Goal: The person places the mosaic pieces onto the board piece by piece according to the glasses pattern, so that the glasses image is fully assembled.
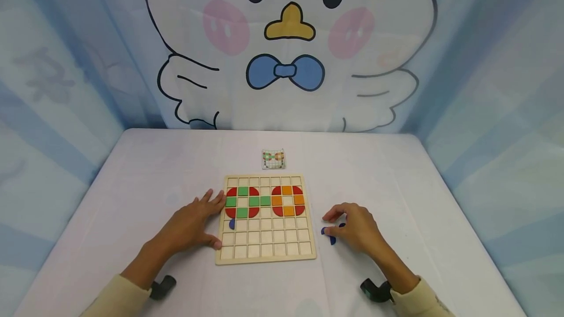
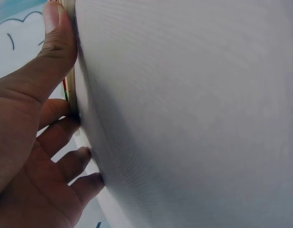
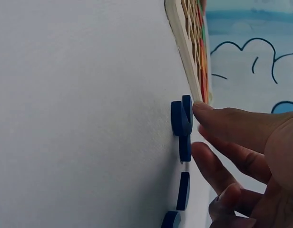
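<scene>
A wooden grid board lies mid-table with red, green and orange pieces in its upper rows. One blue piece sits in its left column, below the red and green ones. My left hand rests along the board's left edge, fingers spread, thumb near the lower corner. To the right of the board, my right hand hovers over several loose blue pieces with loosely bent fingers. In the right wrist view the thumb tip is at one blue piece, and the other fingertips stand apart from it.
A small pattern card lies beyond the board's far edge. Dark wrist-worn devices show at both sleeves. A patterned curtain hangs behind the white-covered table and along its sides.
</scene>
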Available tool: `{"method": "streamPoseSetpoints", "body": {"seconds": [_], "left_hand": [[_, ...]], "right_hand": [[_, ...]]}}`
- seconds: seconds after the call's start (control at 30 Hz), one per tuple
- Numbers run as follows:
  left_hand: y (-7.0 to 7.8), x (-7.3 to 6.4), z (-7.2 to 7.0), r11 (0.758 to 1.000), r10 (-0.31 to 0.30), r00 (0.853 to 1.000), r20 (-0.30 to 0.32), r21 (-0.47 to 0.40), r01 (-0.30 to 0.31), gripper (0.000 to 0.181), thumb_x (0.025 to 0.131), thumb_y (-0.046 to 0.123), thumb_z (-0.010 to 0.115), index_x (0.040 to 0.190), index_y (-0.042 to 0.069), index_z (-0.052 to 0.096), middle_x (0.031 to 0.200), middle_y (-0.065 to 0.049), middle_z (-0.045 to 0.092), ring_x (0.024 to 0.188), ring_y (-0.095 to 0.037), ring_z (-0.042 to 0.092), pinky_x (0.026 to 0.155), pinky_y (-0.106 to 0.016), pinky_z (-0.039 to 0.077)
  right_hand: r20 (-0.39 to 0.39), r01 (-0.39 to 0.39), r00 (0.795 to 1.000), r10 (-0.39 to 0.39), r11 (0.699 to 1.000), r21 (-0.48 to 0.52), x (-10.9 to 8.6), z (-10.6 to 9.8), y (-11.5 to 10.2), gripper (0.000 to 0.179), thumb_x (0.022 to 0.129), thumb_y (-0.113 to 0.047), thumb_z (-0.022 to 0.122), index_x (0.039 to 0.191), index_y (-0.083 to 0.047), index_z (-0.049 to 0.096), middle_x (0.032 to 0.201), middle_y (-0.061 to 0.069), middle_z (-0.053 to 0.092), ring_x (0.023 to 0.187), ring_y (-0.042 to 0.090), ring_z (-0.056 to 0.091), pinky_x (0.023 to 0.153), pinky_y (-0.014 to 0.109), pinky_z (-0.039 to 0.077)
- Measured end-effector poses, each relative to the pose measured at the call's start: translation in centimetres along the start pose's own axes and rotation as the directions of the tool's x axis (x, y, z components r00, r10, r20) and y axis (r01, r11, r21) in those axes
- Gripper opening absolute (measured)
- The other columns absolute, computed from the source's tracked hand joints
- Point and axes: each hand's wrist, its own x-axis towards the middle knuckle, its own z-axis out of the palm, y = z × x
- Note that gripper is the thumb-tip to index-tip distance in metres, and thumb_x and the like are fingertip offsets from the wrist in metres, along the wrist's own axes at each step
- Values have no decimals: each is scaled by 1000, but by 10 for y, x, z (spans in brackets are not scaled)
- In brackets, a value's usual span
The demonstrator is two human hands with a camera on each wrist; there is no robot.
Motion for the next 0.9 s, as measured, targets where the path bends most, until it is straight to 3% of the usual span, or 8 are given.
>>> {"method": "streamPoseSetpoints", "body": {"seconds": [0.2,0.37,0.53,0.67,0.77,0.9], "left_hand": [[0,0,1,1000,-5,1000,-3,-8,5,122,65,46,99,165,11,38,171,-12,36,162,-42,27,125,-65,34],[-1,0,2,1000,-11,1000,-2,-9,11,122,65,46,99,165,11,37,172,-12,36,163,-41,27,126,-65,33],[-1,1,2,1000,-11,1000,4,-12,11,122,66,47,98,165,12,37,172,-11,35,163,-41,26,126,-64,33],[-2,1,2,1000,-13,1000,3,-10,13,122,66,47,99,165,12,37,172,-11,35,163,-41,26,126,-64,33],[-2,1,2,1000,-14,1000,2,-10,14,123,65,46,99,165,12,37,172,-10,35,163,-41,26,126,-65,33],[-2,1,2,1000,-14,1000,-2,-14,14,122,65,46,99,165,12,37,172,-11,36,163,-41,27,125,-66,34]], "right_hand": [[11,47,999,-47,999,10,2,8,-3,18,83,-12,91,85,-26,79,86,-11,71,97,14,64,91,42,51],[-21,71,997,-71,997,17,4,11,-8,19,87,-7,86,92,-25,82,90,-11,75,100,16,64,93,44,53],[-84,35,996,-38,999,-40,3,12,-11,11,87,-20,89,92,-23,79,84,-10,72,85,14,61,71,32,49],[-87,42,995,-49,996,-75,2,14,-12,17,84,-27,91,85,-22,75,75,-9,65,69,11,55,56,26,41],[-81,75,993,-82,994,-79,2,16,-15,15,83,-22,92,85,-22,76,74,-10,66,72,11,57,59,28,44],[-84,85,992,-92,993,-79,1,16,-19,14,83,-16,91,90,-21,80,82,-11,72,88,13,64,74,33,51]]}}
